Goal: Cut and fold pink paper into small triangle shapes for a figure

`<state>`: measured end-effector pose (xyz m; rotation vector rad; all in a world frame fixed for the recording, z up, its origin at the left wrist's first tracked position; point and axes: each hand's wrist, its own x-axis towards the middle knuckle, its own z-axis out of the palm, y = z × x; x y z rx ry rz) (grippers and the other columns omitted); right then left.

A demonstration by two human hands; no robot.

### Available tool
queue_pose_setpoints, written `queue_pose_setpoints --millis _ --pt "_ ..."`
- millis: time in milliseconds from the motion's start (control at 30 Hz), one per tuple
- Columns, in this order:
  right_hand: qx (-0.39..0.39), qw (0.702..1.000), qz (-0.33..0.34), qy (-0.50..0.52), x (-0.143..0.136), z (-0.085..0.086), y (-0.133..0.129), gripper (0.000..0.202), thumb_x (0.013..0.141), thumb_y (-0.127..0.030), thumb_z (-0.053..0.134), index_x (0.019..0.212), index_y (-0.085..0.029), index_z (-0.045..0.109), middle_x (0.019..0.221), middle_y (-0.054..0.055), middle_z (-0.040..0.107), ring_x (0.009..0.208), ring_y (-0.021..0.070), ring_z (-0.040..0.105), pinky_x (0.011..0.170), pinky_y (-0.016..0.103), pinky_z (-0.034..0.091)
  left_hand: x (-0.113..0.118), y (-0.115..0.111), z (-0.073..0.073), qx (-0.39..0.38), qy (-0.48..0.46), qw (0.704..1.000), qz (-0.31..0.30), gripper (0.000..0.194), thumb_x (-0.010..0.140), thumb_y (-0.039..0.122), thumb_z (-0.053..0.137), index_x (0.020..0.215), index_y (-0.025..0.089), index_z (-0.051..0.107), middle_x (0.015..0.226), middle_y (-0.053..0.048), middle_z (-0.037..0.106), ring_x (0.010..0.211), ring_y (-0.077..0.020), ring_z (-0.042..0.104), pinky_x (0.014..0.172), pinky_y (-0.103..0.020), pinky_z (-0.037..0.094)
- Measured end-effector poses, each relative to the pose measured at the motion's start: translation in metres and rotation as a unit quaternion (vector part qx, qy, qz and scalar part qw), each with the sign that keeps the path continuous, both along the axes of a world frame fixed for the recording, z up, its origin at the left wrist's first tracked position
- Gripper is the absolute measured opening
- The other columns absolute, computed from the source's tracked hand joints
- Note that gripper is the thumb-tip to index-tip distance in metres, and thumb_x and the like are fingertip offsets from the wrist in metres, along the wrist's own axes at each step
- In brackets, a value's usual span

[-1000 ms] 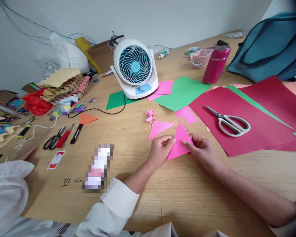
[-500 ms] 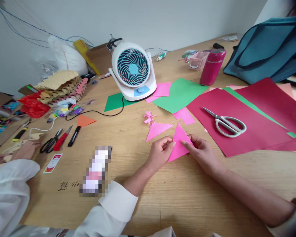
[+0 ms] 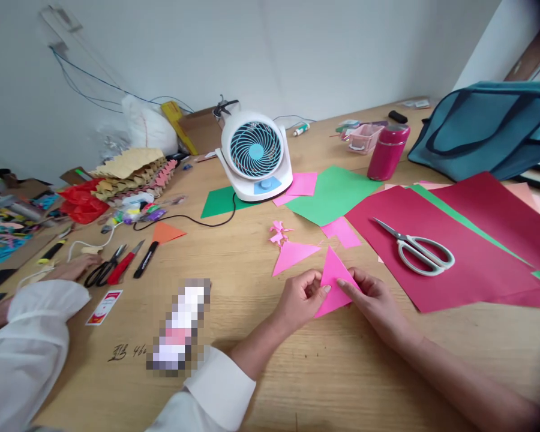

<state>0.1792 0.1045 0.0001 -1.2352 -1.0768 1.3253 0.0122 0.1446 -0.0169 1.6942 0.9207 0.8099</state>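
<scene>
A folded pink paper triangle (image 3: 335,288) is held just above the wooden table, its point facing away from me. My left hand (image 3: 300,300) pinches its left edge between thumb and fingers. On the opposite edge my right hand (image 3: 378,303) grips it, the thumb lying flat on the paper. Just beyond my left hand lies another pink triangle (image 3: 292,256), with a small cut pink paper piece (image 3: 278,232) behind it. White-handled scissors (image 3: 420,249) rest on dark red paper sheets (image 3: 405,210) to the right of my hands.
A white fan (image 3: 256,156) stands at the back, near green paper (image 3: 335,192) and a magenta flask (image 3: 388,153). A teal bag (image 3: 486,132) sits back right. At left are black scissors (image 3: 99,275), a red knife (image 3: 121,268), a blurred-out object (image 3: 180,327) and another person's sleeve (image 3: 40,324).
The view has tilted upward, so things sit lower in the picture. Both hands keep their hold on the pink triangle, with little visible change in its shape.
</scene>
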Motion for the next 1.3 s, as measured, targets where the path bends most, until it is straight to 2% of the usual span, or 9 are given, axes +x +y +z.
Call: queue_pose_setpoints --millis 200,400,567,733,900,1000,1133,1300 --pt "0.001 1.000 0.000 -0.001 -0.0003 0.0000 0.0018 0.039 0.077 -0.057 0.068 0.068 -0.022 0.056 0.062 -0.002 0.052 0.059 0.0144 0.045 0.057 0.028 0.040 -0.0010 -0.0027 0.0022 0.007 0.016 1.000 -0.007 0.015 0.087 0.032 0.060 0.087 0.016 0.060 0.067 0.004 0.048 0.059 -0.0094 0.040 0.055 -0.023 0.031" --pt "0.002 1.000 0.000 -0.002 -0.0001 0.0017 0.0012 0.040 0.076 -0.060 0.069 0.069 -0.021 0.057 0.063 -0.001 0.054 0.059 0.0151 0.046 0.058 0.029 0.041 -0.0004 -0.0026 0.0017 0.005 0.031 0.999 0.018 0.020 0.083 0.037 0.066 0.082 0.017 0.061 0.063 0.003 0.051 0.058 -0.0104 0.042 0.054 -0.022 0.033" --pt "0.002 1.000 0.002 0.003 -0.0006 -0.0007 0.0018 0.041 0.076 -0.059 0.069 0.069 -0.020 0.057 0.063 -0.002 0.052 0.059 0.0139 0.044 0.058 0.028 0.039 0.0001 -0.0016 0.0035 -0.008 0.019 1.000 0.002 0.020 0.086 0.037 0.061 0.084 0.016 0.060 0.063 0.004 0.053 0.055 -0.0092 0.041 0.053 -0.022 0.031" --pt "0.008 1.000 0.001 0.008 -0.0015 -0.0037 0.0033 0.044 0.073 -0.062 0.071 0.069 -0.020 0.056 0.062 -0.002 0.052 0.058 0.0137 0.045 0.056 0.028 0.039 -0.0002 0.0005 -0.0006 -0.016 0.009 1.000 -0.005 0.020 0.087 0.036 0.060 0.087 0.016 0.060 0.067 0.002 0.056 0.057 -0.0095 0.044 0.054 -0.022 0.031" --pt "0.015 1.000 0.000 0.010 -0.0022 -0.0014 0.0029 0.041 0.076 -0.059 0.070 0.069 -0.021 0.055 0.064 -0.002 0.054 0.060 0.0144 0.046 0.058 0.028 0.040 -0.0013 0.0022 -0.0022 -0.021 -0.004 1.000 -0.017 0.022 0.088 0.037 0.060 0.088 0.015 0.060 0.070 0.001 0.056 0.059 -0.0098 0.045 0.056 -0.023 0.032" --pt "0.017 1.000 -0.010 0.014 -0.0016 -0.0009 0.0028 0.041 0.078 -0.058 0.068 0.069 -0.021 0.055 0.064 -0.002 0.054 0.061 0.0146 0.047 0.059 0.028 0.041 -0.0025 0.0022 -0.0025 -0.013 0.013 1.000 -0.014 0.023 0.088 0.038 0.060 0.082 0.016 0.057 0.067 0.003 0.052 0.059 -0.0093 0.042 0.055 -0.022 0.031" --pt "0.013 1.000 -0.023 0.015 0.0008 -0.0015 0.0023 0.039 0.077 -0.058 0.069 0.072 -0.022 0.057 0.067 -0.002 0.056 0.060 0.0142 0.046 0.059 0.028 0.041 -0.0032 0.0016 -0.0030 -0.026 0.037 0.999 -0.010 0.035 0.089 0.041 0.058 0.066 0.018 0.045 0.057 0.005 0.043 0.054 -0.0081 0.038 0.052 -0.021 0.029" --pt "0.002 1.000 -0.012 0.009 0.0029 -0.0017 0.0016 0.038 0.073 -0.056 0.074 0.072 -0.022 0.058 0.066 -0.002 0.055 0.060 0.0142 0.045 0.058 0.028 0.041 -0.0027 0.0015 -0.0005 -0.043 0.031 0.999 -0.012 0.038 0.089 0.044 0.058 0.064 0.018 0.044 0.056 0.005 0.044 0.051 -0.0076 0.039 0.050 -0.021 0.028"
